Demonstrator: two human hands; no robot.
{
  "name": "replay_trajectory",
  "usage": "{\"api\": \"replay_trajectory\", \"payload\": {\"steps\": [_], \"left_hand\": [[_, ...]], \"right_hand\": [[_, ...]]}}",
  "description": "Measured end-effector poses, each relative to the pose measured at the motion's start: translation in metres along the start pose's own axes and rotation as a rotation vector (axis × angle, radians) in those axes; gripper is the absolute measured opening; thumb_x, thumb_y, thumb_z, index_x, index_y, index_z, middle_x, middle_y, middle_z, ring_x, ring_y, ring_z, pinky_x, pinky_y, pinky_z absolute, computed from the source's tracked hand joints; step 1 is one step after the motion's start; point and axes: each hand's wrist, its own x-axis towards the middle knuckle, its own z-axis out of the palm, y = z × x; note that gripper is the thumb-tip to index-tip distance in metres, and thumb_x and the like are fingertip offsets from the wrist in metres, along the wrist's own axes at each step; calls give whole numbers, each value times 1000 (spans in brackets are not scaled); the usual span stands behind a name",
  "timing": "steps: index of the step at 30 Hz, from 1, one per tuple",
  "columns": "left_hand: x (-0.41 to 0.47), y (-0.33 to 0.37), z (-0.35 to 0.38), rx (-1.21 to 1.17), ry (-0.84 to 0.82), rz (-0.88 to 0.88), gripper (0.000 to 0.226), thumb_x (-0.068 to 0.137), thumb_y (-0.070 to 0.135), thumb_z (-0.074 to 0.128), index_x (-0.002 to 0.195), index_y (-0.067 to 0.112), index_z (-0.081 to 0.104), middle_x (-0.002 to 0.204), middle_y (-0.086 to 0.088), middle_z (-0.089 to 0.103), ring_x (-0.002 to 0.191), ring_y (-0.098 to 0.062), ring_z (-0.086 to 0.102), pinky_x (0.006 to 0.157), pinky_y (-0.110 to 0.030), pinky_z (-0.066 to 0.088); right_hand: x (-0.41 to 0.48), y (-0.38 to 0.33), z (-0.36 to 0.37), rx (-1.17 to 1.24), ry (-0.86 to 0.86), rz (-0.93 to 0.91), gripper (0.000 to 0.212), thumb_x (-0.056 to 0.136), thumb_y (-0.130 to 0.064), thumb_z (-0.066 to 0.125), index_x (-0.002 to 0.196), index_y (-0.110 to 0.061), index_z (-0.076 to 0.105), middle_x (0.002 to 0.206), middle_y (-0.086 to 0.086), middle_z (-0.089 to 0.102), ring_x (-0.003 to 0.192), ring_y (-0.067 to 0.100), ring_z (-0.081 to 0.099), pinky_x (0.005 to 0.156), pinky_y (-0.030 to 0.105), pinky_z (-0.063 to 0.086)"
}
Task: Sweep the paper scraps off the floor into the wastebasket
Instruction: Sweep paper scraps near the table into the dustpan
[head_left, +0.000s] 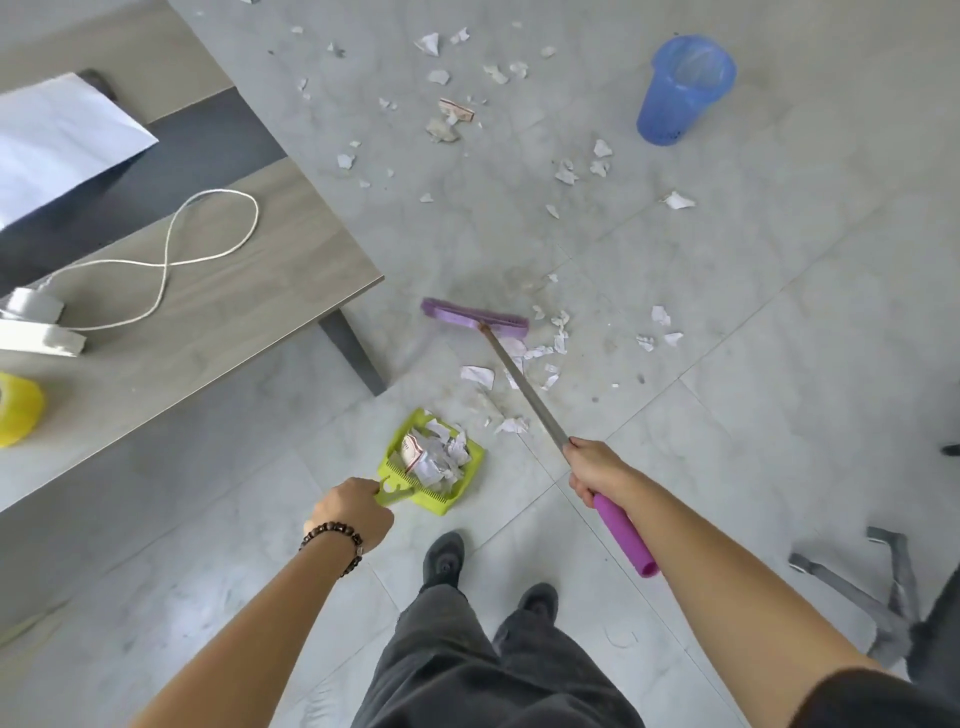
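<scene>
My left hand grips the handle of a lime-green dustpan that rests on the floor and holds several crumpled paper scraps. My right hand grips the metal shaft of a purple broom, just above its purple grip. The broom head sits on the tiles beyond the dustpan. White paper scraps lie beside the broom head, and several more scraps are scattered farther away. The blue wastebasket stands upright at the far right, apart from both hands.
A grey table at the left carries a white cable, a sheet of paper and a yellow tape roll. Its leg stands near the dustpan. A chair base is at the lower right. My feet are behind the dustpan.
</scene>
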Motion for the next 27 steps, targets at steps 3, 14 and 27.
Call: {"api": "replay_trajectory", "payload": {"steps": [3,14,27], "left_hand": [[1,-5,0,-9,4,-15,14,74,17,49,73,29,56,75,5,59,74,-23,61,54,-22,40],[-33,31,6,-33,-36,31,30,79,15,53,105,22,67,69,-1,58,59,-22,60,47,-18,41],[-56,69,45,144,-42,106,25,78,12,47,85,22,69,76,2,62,64,-19,58,49,-20,39]], "right_hand": [[9,9,0,-23,-35,43,28,95,-19,33,98,-9,60,58,10,48,37,19,37,37,21,33],[-88,175,-52,-117,-87,32,32,99,-27,35,114,-10,57,59,7,47,38,18,39,39,21,35],[-72,166,-66,81,95,57,29,83,5,42,107,-4,54,68,11,51,48,23,46,47,30,39]]}}
